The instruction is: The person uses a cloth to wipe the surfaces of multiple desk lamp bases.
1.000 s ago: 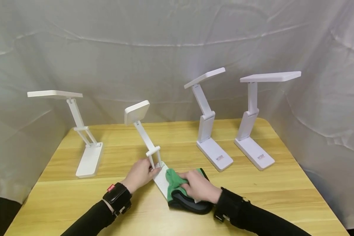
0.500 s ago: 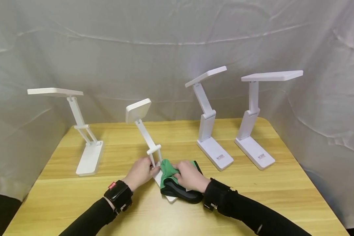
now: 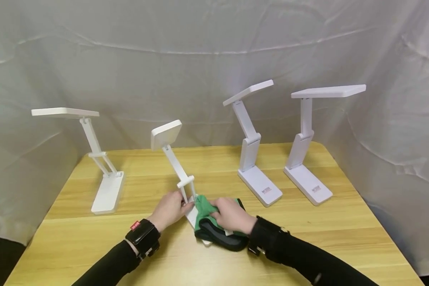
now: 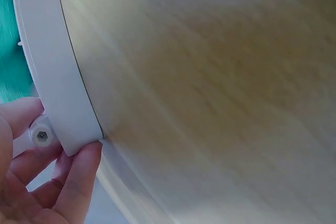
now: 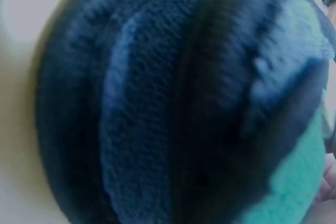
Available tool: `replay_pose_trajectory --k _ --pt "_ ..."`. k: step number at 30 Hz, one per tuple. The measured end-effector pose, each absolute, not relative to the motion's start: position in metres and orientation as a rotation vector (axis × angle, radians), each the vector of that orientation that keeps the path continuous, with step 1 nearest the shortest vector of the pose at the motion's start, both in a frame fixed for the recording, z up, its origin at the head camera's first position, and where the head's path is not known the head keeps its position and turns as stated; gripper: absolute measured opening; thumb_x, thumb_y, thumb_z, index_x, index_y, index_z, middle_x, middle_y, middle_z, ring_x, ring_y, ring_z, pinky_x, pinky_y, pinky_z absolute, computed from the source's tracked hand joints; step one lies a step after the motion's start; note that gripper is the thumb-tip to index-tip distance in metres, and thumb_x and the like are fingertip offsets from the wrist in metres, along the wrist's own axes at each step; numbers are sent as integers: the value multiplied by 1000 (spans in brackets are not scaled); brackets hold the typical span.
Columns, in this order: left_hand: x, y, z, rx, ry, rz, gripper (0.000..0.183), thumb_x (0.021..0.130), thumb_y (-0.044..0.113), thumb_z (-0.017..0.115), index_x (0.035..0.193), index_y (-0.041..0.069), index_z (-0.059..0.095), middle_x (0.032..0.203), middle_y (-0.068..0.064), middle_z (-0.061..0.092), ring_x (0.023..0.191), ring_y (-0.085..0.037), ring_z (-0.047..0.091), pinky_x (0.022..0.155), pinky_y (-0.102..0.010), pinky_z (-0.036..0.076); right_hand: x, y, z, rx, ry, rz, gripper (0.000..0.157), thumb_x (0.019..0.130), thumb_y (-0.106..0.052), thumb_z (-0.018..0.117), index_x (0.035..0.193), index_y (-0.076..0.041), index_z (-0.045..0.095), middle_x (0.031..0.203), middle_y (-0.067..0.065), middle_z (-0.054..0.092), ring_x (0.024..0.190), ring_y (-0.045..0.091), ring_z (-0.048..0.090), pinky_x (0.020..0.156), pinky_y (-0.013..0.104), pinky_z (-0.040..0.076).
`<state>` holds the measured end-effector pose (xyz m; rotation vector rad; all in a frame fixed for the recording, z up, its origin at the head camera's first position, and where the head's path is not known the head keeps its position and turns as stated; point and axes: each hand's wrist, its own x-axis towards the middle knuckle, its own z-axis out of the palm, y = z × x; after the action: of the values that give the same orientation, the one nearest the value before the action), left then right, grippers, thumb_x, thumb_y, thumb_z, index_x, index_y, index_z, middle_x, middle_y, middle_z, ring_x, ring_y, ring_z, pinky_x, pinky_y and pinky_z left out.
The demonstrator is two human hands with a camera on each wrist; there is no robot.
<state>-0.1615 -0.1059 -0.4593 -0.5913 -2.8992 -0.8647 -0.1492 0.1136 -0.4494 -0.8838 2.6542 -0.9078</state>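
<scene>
A white folding desk lamp (image 3: 174,163) stands left of the middle of the table. At the hinge end of its base, my left hand (image 3: 169,210) holds on; the left wrist view has the thumb and fingers pinching the end of the base (image 4: 58,66) beside a hinge screw. My right hand (image 3: 232,216) grips a bunched green cloth (image 3: 204,208) with black edging and lays it over that base, covering most of its front part. Close up in the right wrist view are the cloth's dark folds (image 5: 142,103), which hide most of the fingers.
Another white lamp (image 3: 108,192) stands at the left of the wooden table (image 3: 128,234). Two more, a lamp (image 3: 260,186) and a lamp (image 3: 308,184) with printed bases, stand at the right. A grey-white curtain (image 3: 200,79) hangs behind and around the sides.
My right hand and the cloth have shifted left and slightly up along the lamp base, then a touch downward. The left hand keeps its hold, and the lamps stay put.
</scene>
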Motion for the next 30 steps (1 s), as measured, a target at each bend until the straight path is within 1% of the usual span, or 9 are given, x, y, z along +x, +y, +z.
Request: replay_pose_trajectory --k 2,4,9,12,15,18,23,26,30 --pt "-163 -105 -459 -599 -2898 -858 25 83 19 69 98 1 62 77 -6 65 62 -14 58 55 -27 52 -157 107 -449 -893 2683 -891 14 89 -7 61 99 -14 66 67 -6 48 59 8 47 61 22 43" --pt "-164 -105 -459 -602 -2898 -858 25 83 18 69 99 0 62 80 -8 66 65 -15 60 58 -29 53 -157 107 -449 -928 2709 -883 15 89 -6 61 99 -15 67 69 -5 52 60 8 48 62 22 44" --pt "-163 -106 -460 -598 -2900 -873 29 84 21 70 104 1 62 77 -6 65 63 -13 58 56 -26 52 -131 124 -452 -1010 2727 -875 34 90 -8 60 124 -11 61 77 -5 64 52 0 46 52 16 43" --pt "-162 -107 -460 -575 -2916 -879 26 84 23 70 98 3 63 70 -1 61 58 -10 54 51 -24 49 -115 135 -452 -994 2682 -900 41 91 -9 59 132 -9 55 71 -5 62 44 -1 38 46 13 36" --pt "-162 -108 -461 -552 -2924 -878 22 83 23 71 92 4 63 67 1 59 54 -9 51 49 -23 47 -115 136 -452 -956 2653 -915 36 91 -9 60 126 -10 60 70 -5 60 45 -1 39 48 14 38" --pt "-162 -109 -462 -559 -2906 -867 22 83 21 71 94 4 64 69 -1 61 56 -10 54 50 -24 49 -131 124 -450 -921 2668 -907 24 89 -9 61 112 -13 67 72 -6 58 53 2 47 55 17 44" --pt "-163 -106 -462 -605 -2885 -854 25 82 19 70 98 1 62 78 -7 66 64 -16 60 57 -29 53 -156 104 -450 -891 2722 -885 11 86 -5 63 91 -14 67 65 -6 47 57 8 45 56 20 41" --pt "-162 -106 -462 -608 -2887 -859 26 82 18 70 100 1 62 80 -8 66 67 -18 62 59 -30 54 -154 105 -452 -926 2740 -870 11 86 -5 63 93 -13 68 66 -6 49 57 7 45 56 20 40" --pt "-161 -106 -462 -596 -2885 -846 26 83 21 70 100 2 63 76 -4 64 62 -13 58 55 -27 52 -133 123 -453 -984 2721 -886 25 89 -9 62 113 -13 67 74 -5 61 53 2 46 54 17 43"
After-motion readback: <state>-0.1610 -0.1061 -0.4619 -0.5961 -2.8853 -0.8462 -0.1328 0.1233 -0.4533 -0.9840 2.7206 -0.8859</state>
